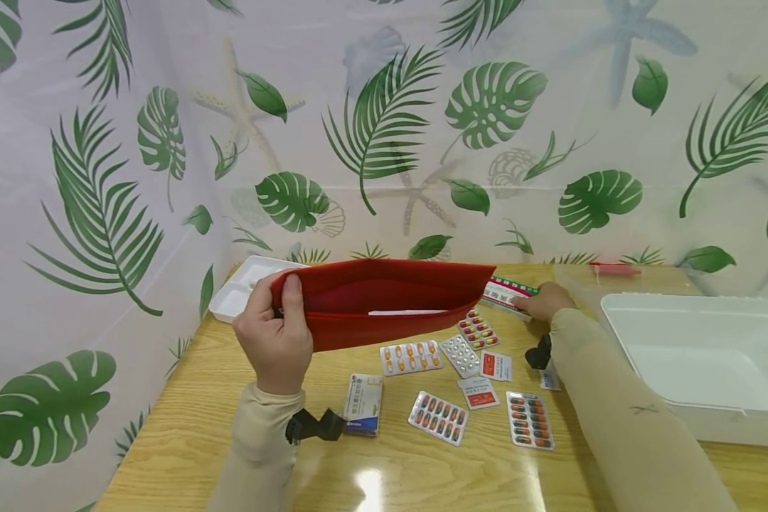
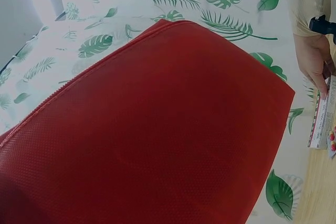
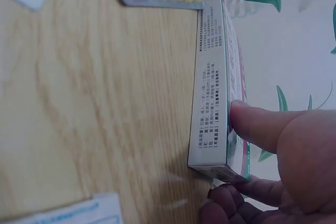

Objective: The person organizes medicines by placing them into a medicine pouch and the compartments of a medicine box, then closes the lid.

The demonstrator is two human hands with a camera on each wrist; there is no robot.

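Note:
My left hand (image 1: pixel 275 334) grips a red zip pouch (image 1: pixel 371 334) by its left end, thumb over the rim. The pouch is held above the table with its mouth gaping, and a white edge (image 1: pixel 406 312) shows inside. In the left wrist view the red pouch (image 2: pixel 157 124) fills most of the picture. At the back, my right hand (image 1: pixel 547 302) pinches a white medicine box (image 1: pixel 505 293) with green and red stripes. The right wrist view shows the thumb on one face of this box (image 3: pixel 212 87) and the other fingers by its near end, partly hidden.
Several blister packs (image 1: pixel 438 418) and small red-and-white packets (image 1: pixel 478 393) lie on the wooden table (image 1: pixel 185 434). A grey-and-blue medicine box (image 1: pixel 363 404) lies near my left wrist. A white tray (image 1: pixel 230 302) stands back left, a large white bin (image 1: pixel 697 355) at right.

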